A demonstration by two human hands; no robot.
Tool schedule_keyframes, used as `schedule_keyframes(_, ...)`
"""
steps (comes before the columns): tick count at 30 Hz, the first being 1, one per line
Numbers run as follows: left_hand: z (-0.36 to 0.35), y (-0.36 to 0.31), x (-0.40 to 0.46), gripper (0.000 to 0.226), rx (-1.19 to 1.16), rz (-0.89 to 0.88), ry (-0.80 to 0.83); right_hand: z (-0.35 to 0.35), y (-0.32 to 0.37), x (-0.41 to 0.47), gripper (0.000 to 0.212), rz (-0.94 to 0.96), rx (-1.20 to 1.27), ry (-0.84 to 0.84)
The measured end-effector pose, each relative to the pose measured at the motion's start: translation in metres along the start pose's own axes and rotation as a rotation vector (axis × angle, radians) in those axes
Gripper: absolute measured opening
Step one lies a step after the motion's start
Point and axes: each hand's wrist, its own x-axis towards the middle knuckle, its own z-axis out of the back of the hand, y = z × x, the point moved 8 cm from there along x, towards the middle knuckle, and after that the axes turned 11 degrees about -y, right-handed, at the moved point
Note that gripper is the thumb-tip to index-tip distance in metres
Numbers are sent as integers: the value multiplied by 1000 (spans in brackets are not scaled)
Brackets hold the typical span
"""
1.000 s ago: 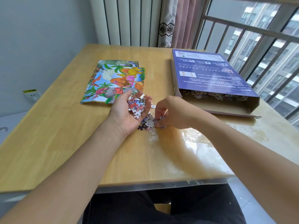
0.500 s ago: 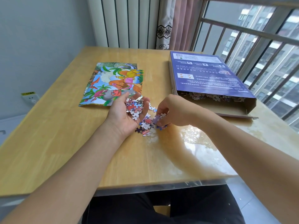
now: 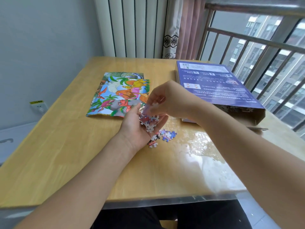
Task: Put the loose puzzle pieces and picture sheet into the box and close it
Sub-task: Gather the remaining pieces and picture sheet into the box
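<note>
I see my cupped left hand [image 3: 138, 128] holding a heap of small multicoloured cardboard puzzle pieces [image 3: 149, 120] while my right hand [image 3: 166, 98] pinches more above it, so overfilling risks spills before the purple cardboard box [image 3: 212, 83] at 2 o'clock.

Bright, even daylight from the window [image 3: 257, 66] at right. Strong white glare on the glossy table [image 3: 194, 151] near the right edge. Soft, faint shadows under the arms. Motion blur on the right hand [image 3: 166, 98]. Wide-angle bending at frame edges.

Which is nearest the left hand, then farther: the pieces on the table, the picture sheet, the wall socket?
From the left hand:
1. Loose puzzle pieces, just right of it on the table.
2. Picture sheet, beyond it.
3. Wall socket, far left.
</note>
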Motion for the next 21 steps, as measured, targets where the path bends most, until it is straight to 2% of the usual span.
schedule_keyframes(1,-2,1,-1,45,-18,10,-10,0,3,1,26,33,-62,-2)
schedule_keyframes(3,-5,3,-2,41,-49,28,-44,19,4,-1,29,86,-73,-119)
schedule_keyframes(5,-11,5,-3,34,-43,42,-61,56,-5,-11,22,124,-27,-304)
schedule_keyframes(7,-29,15,-5,26,9,64,-47,95,-31,-29,16,128,-101,-377)
schedule_keyframes(11,-70,50,-7,27,89,130,-3,127,-111,-63,9,-68,-293,-255)
schedule_keyframes(14,-105,90,-3,31,108,190,3,131,-159,-84,35,-171,-550,-83)
schedule_keyframes(16,-125,109,1,26,135,210,20,125,-173,-93,33,-156,-609,22)
schedule_keyframes(18,-137,121,11,23,163,211,23,119,-181,-96,21,-96,-551,3)
schedule_keyframes(21,-137,125,32,22,155,173,-95,122,-185,-99,10,-73,-492,-92)
